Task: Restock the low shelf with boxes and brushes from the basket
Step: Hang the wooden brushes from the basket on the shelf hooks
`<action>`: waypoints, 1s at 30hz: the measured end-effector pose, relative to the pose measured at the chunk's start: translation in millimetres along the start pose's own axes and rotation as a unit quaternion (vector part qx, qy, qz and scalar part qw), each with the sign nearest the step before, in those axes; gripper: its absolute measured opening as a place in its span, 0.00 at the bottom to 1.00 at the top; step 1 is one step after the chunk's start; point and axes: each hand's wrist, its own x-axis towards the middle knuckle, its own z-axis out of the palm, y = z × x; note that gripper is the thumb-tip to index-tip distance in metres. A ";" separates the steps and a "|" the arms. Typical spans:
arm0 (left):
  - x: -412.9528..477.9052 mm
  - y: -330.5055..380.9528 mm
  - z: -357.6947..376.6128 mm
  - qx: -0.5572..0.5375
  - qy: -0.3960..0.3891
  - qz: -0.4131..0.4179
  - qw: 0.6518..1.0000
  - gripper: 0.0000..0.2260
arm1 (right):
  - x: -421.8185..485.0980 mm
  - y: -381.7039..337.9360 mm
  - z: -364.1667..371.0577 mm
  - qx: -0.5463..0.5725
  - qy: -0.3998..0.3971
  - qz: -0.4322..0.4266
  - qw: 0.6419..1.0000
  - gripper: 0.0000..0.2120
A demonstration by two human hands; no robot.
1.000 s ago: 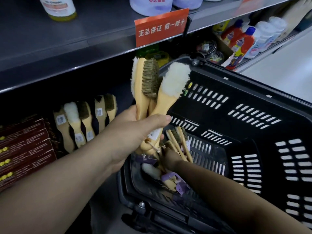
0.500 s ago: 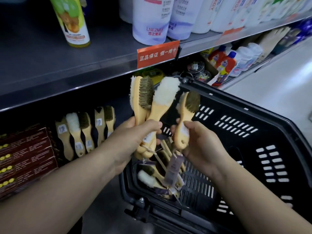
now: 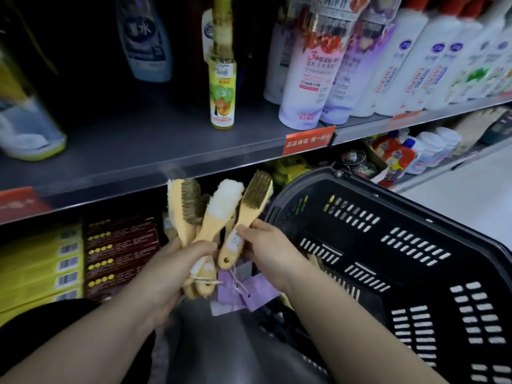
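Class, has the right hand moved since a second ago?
Yes. The right hand rose out of the basket and holds a brush beside the left hand's bunch.

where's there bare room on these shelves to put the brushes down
Bare grey board on the upper shelf between the blue-label bottle and the slim green bottle, and along its front. Crowded: white bottles to the right, yellow boxes and brown boxes below. Behind the held brushes, cannot tell.
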 end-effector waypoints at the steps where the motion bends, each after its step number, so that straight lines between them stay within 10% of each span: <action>1: 0.3 -2.2 -3.2 0.007 0.012 0.000 1.000 0.10 | 4.9 0.9 2.8 -0.014 0.008 0.014 1.000 0.09; 19: 53.8 20.0 -1.1 0.015 -0.046 -0.141 0.989 0.07 | -12.2 24.5 -51.1 -0.323 0.080 0.049 0.942 0.10; 30: 136.4 -1.3 -24.7 -0.098 -0.065 -0.160 0.980 0.03 | 132.4 80.5 -31.8 -0.122 0.245 0.045 0.961 0.14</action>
